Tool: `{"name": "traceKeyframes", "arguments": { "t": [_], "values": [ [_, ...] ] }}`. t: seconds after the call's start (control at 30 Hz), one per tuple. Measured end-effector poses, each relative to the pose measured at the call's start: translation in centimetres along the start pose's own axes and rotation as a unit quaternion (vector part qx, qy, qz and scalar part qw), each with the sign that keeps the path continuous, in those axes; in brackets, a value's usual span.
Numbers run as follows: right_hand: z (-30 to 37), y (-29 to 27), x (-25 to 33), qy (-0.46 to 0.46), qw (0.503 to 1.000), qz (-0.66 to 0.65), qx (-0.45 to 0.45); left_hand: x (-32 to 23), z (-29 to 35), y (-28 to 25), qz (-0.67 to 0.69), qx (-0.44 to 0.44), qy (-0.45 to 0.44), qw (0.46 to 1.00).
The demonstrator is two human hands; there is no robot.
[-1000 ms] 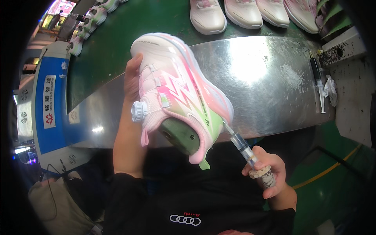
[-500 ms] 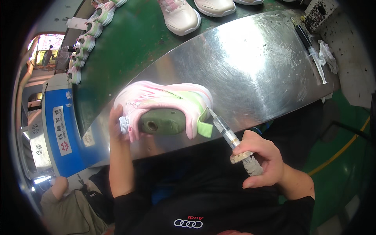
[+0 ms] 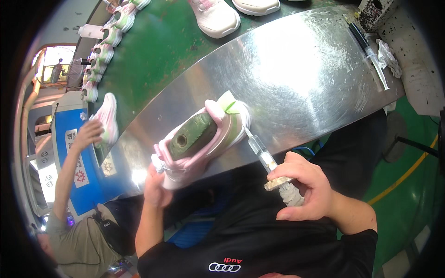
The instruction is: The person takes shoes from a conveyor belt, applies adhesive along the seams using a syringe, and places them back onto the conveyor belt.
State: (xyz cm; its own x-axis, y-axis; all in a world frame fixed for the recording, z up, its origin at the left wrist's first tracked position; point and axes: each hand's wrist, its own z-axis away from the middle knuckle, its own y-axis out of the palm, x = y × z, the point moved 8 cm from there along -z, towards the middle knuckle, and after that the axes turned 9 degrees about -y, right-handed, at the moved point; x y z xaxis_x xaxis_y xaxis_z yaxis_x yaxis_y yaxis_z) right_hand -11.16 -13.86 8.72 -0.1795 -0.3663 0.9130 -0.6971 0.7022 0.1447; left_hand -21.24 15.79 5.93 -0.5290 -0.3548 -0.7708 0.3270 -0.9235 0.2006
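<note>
A pink sneaker (image 3: pixel 187 167) with a green heel tab is tilted above the near edge of the metal tabletop. An olive-green shoe last (image 3: pixel 197 132) fills its opening. My left hand (image 3: pixel 157 187) grips the shoe at its toe end, beside a white dial on the tongue; some fingers are hidden behind it. In my right hand (image 3: pixel 306 185) is a clear syringe (image 3: pixel 265 155), with a pale grip ring and a grey wrapped rear end. My fingers are wrapped round that rear part. The syringe's thin tip is at the white sole near the heel, touching or very close.
The metal tabletop (image 3: pixel 222 69) borders a green surface (image 3: pixel 157 46) carrying pale shoes (image 3: pixel 215 21) and a row of pink-green shoes (image 3: pixel 103 53). A dark-barrelled syringe (image 3: pixel 366 51) lies by crumpled white tissue (image 3: pixel 388 58). At left, a co-worker's hand (image 3: pixel 88 134) touches another pink shoe (image 3: pixel 107 118).
My left hand has turned the shoe, swinging its toe toward me and its heel tab away. The syringe has shifted slightly left. A co-worker's arm and another shoe have appeared at left.
</note>
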Motion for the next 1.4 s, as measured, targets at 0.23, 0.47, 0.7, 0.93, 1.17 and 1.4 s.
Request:
{"name": "traceKeyframes", "arguments": {
  "t": [0.23,0.47,0.7,0.93,1.17,1.4],
  "values": [
    [0.3,1.0,1.0,0.004,1.0,0.017,0.002,4.0,2.5,5.1,0.119,0.056,-0.088,0.987],
    [0.1,1.7,3.2,0.029,0.999,0.008,0.028,7.2,2.7,9.9,0.257,0.153,-0.124,0.946],
    [0.3,1.6,6.6,0.09,0.991,0.02,0.096,9.0,1.9,14.6,0.339,0.323,-0.206,0.86],
    [3.0,0.4,10.4,0.109,0.989,0.04,0.096,8.5,0.9,18.3,0.356,0.419,-0.198,0.812],
    [4.4,-0.5,13.4,0.079,0.983,0.14,0.085,6.7,-1.0,21.9,0.309,0.43,-0.174,0.83],
    [5.0,-1.0,13.6,0.063,0.98,0.178,0.06,7.6,-2.8,23.0,0.282,0.424,-0.182,0.841]
  ]
}}
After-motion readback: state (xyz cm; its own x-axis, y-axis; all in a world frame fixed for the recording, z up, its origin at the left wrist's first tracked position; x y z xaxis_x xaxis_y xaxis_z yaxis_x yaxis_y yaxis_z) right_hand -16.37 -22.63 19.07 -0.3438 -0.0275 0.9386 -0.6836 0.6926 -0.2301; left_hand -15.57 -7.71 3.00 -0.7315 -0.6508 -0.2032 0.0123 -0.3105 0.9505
